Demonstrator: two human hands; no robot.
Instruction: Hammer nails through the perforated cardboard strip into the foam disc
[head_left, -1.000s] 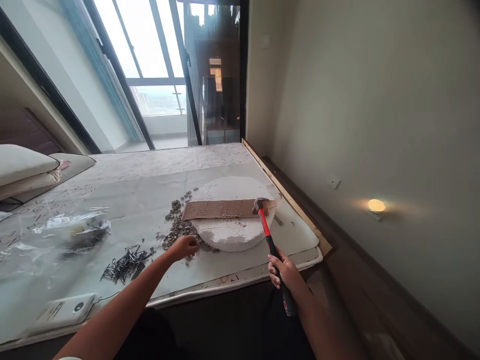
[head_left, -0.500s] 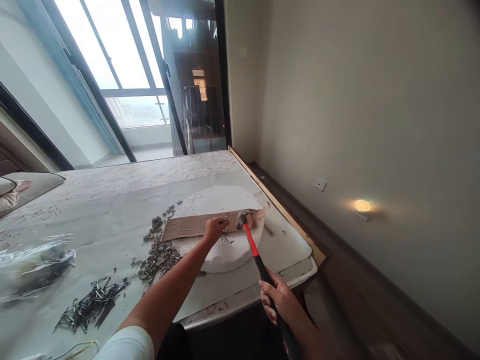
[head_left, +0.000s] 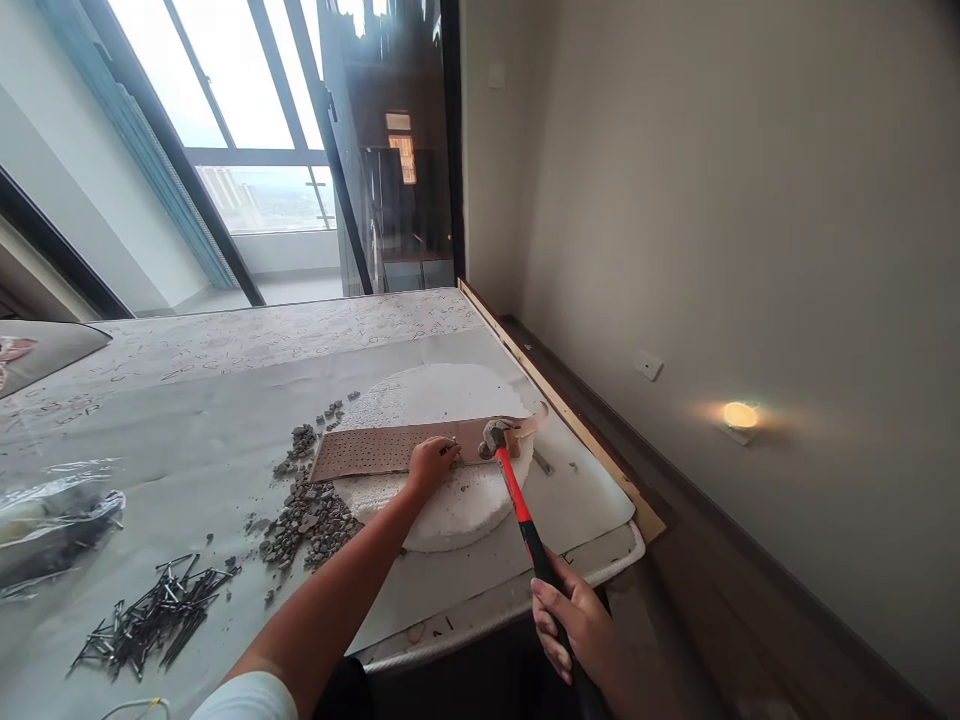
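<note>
My left hand (head_left: 433,462) is closed in a pinch over a brown board (head_left: 375,450) with rows of small holes; a small nail shows at its fingertips. The board lies across a round white foam slab (head_left: 420,390). My right hand (head_left: 566,615) is wrapped around the black grip of a claw hammer (head_left: 517,495) with a red neck. The hammer's metal head is over the board's right part, just right of my left fingers. Whether the head touches the board I cannot tell.
Grey rubble (head_left: 311,525) lies along the slab's left side. Loose nails (head_left: 154,615) are heaped at the lower left, near a clear plastic bag (head_left: 56,525). A wooden edge strip (head_left: 555,395) runs along the right, beside a wall (head_left: 712,200) with a lit lamp (head_left: 740,416).
My view has shifted slightly. The left fingers sit lower and closer over the nail on the board. The hammer stays in my right hand, its head still just right of the left fingers.
</note>
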